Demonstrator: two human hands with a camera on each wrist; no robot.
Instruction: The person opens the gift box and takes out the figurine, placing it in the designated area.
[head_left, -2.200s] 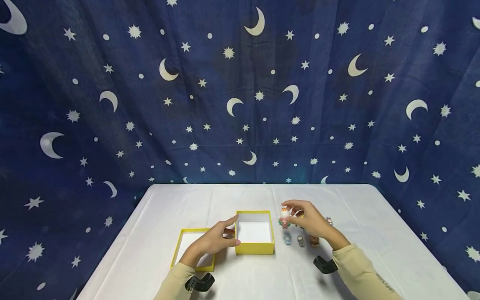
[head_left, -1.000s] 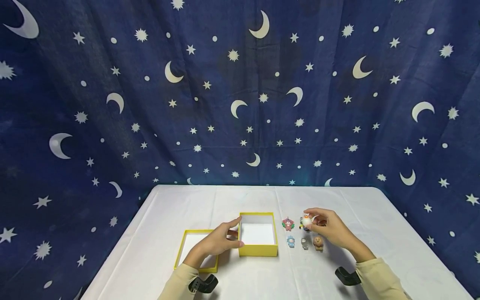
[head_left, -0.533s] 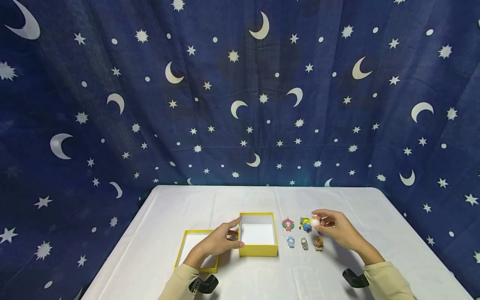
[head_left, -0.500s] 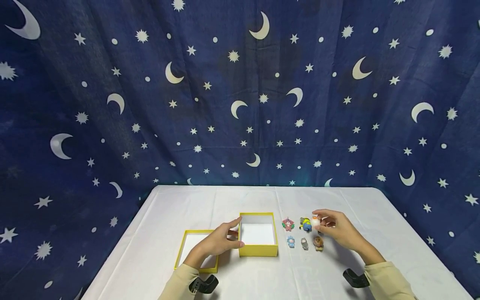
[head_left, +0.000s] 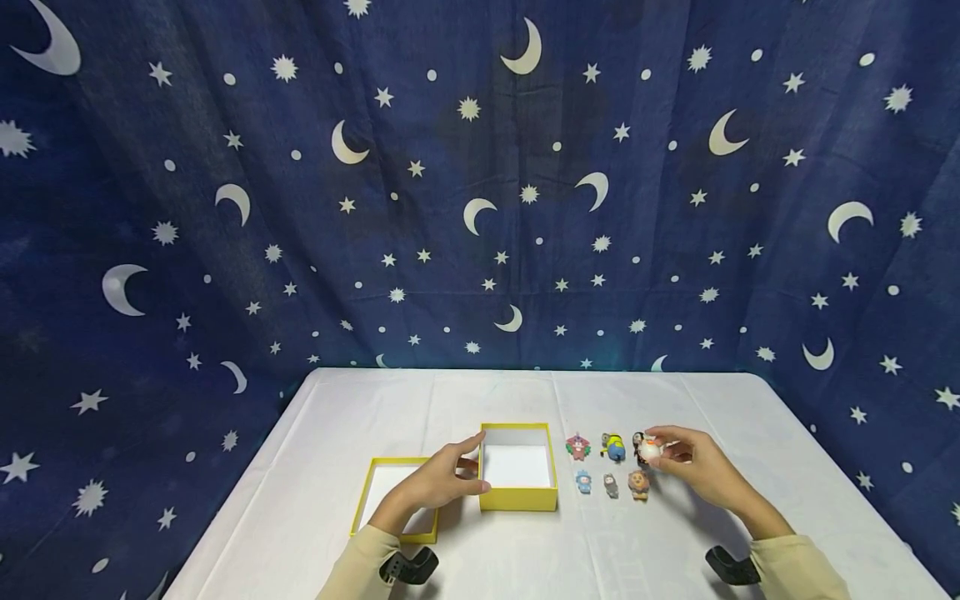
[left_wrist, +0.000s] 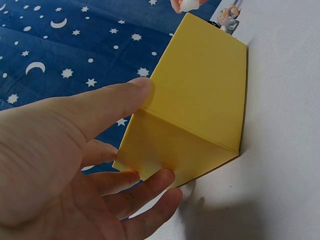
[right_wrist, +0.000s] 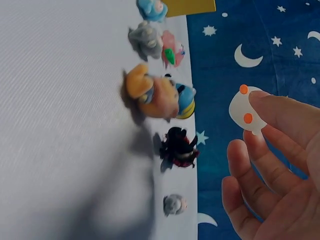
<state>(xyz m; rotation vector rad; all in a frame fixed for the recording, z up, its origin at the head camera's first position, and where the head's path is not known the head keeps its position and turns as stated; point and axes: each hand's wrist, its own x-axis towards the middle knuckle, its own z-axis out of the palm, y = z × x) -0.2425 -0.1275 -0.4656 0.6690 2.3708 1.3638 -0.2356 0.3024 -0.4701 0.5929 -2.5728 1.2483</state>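
My right hand (head_left: 708,468) pinches a small white rounded figurine with orange spots (right_wrist: 244,111) between thumb and forefinger, held above the table. In the head view it overlaps a black-clad figurine (head_left: 638,442); the right wrist view shows that one (right_wrist: 178,148) standing apart, below the hand. My left hand (head_left: 435,482) holds the yellow box (head_left: 517,500) at its left side, thumb at the front corner and fingers along the side. The box is open-topped, with a white bare floor inside.
Beside the box stand a pink-and-green figurine (head_left: 578,447), a yellow-and-blue one (head_left: 612,447), a light blue one (head_left: 583,482), a grey one (head_left: 611,485) and a brown one (head_left: 638,485). Another grey figurine (right_wrist: 174,204) stands farther right. The yellow-rimmed lid (head_left: 363,497) lies left, partly under my forearm.
My right hand has carried the white figurine rightward, from over the pink-and-green figurine, past the yellow-and-blue one, to the black-clad one. My left hand stays on the box.
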